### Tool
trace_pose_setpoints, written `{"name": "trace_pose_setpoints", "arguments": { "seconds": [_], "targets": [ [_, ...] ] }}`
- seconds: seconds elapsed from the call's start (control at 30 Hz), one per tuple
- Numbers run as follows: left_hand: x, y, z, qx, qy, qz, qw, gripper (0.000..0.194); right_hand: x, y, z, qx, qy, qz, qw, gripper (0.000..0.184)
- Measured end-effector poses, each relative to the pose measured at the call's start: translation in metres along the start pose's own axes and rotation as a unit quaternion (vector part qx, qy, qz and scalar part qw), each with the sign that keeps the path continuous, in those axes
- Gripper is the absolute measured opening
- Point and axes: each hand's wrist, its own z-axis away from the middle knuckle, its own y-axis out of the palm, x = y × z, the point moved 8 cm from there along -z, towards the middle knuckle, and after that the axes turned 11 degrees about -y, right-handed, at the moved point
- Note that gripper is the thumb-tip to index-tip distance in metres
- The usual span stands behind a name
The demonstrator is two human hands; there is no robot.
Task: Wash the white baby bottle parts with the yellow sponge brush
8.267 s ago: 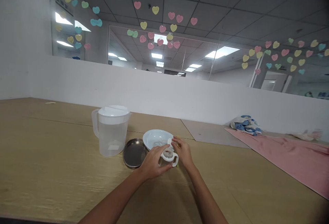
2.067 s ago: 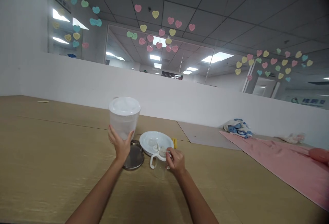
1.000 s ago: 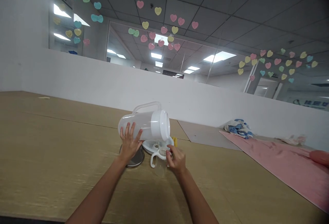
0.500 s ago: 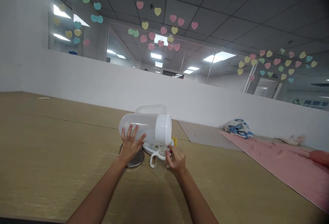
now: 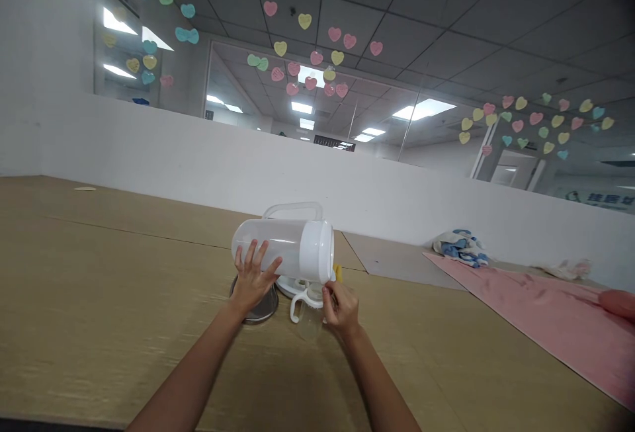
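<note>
A frosted plastic pitcher (image 5: 278,237) with a white lid (image 5: 317,250) is held on its side above the table, its clear handle on top. My left hand (image 5: 254,280) grips the body from the near side, fingers spread across it. At the lid's lower edge, my right hand (image 5: 341,303) is closed in a pinch; the fingers hide exactly what part they hold. Just below stands a clear cup (image 5: 310,323) with white handles, next to my right fingers. A dark round metal dish or lid (image 5: 262,309) lies under my left hand, and a white plate (image 5: 285,286) shows partly behind.
Something yellow (image 5: 338,273) peeks out behind my right hand. On the right lie a pink cloth (image 5: 540,313) and a crumpled blue-and-white cloth (image 5: 460,248). A low white wall (image 5: 198,161) with glass above borders the wooden table (image 5: 124,300) at the back.
The pitcher has shifted very slightly to the right, its lid end turning a little. My right hand stays pinched at the lid's lower edge; my left hand has hardly moved.
</note>
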Motion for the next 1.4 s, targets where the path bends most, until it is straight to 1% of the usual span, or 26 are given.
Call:
{"name": "trace_pose_setpoints", "arguments": {
  "seconds": [0.23, 0.6, 0.73, 0.83, 0.93, 1.03, 1.1, 1.2, 1.27, 1.4],
  "targets": [
    [0.001, 0.001, 0.0, 0.008, -0.005, 0.0, 1.0, 0.088, 0.0, 0.001, 0.001, 0.005, 0.003, -0.013, 1.0, 0.013],
    [-0.001, 0.0, -0.001, 0.017, 0.002, -0.013, 1.0, 0.087, 0.002, -0.001, -0.001, -0.003, -0.009, 0.02, 1.0, 0.013],
    [0.0, -0.001, -0.001, 0.014, -0.01, -0.004, 1.0, 0.088, 0.003, -0.001, -0.002, -0.008, -0.017, 0.025, 0.999, 0.011],
    [0.003, -0.001, -0.002, 0.009, -0.037, -0.005, 0.999, 0.09, 0.004, -0.002, -0.003, -0.008, -0.02, 0.02, 1.0, 0.01],
    [0.012, -0.002, -0.004, -0.001, -0.094, -0.008, 0.996, 0.09, 0.004, -0.002, -0.003, -0.004, -0.016, 0.013, 1.0, 0.009],
    [0.028, -0.003, -0.005, -0.012, -0.189, -0.005, 0.982, 0.088, 0.004, -0.002, -0.003, -0.002, -0.017, 0.016, 1.0, 0.009],
    [0.042, -0.003, -0.001, -0.011, -0.275, 0.002, 0.961, 0.087, 0.005, -0.002, -0.003, -0.003, -0.02, 0.02, 1.0, 0.009],
    [0.062, -0.005, 0.007, -0.017, -0.395, 0.015, 0.918, 0.09, 0.005, -0.002, -0.004, -0.005, -0.019, 0.02, 1.0, 0.009],
    [0.071, -0.008, 0.011, -0.032, -0.445, 0.02, 0.895, 0.091, 0.004, -0.002, -0.004, -0.007, -0.018, 0.016, 1.0, 0.009],
    [0.081, -0.013, 0.019, -0.062, -0.506, 0.02, 0.86, 0.093, 0.004, -0.002, -0.003, -0.006, -0.014, 0.015, 1.0, 0.01]
  ]
}}
